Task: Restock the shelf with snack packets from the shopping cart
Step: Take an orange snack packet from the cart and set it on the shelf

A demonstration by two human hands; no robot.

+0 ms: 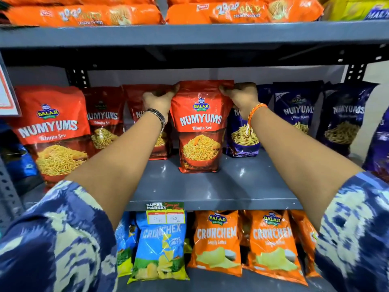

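A red Numyums Bhujia Sev packet (200, 127) stands upright on the grey middle shelf (210, 190), in the middle of the row. My left hand (159, 101) grips its top left corner. My right hand (242, 98) grips its top right corner. More red Numyums packets (54, 131) stand to the left, one partly hidden behind my left wrist. Dark blue Numyums packets (299, 110) stand to the right. The shopping cart is out of view.
Orange cookie packs (231, 11) lie on the shelf above. Below, blue Crunchex bags (162, 247) and orange Crunchem bags (219, 241) fill the lower shelf. A price tag (166, 213) hangs on the middle shelf's front edge. Bare shelf surface lies in front of the held packet.
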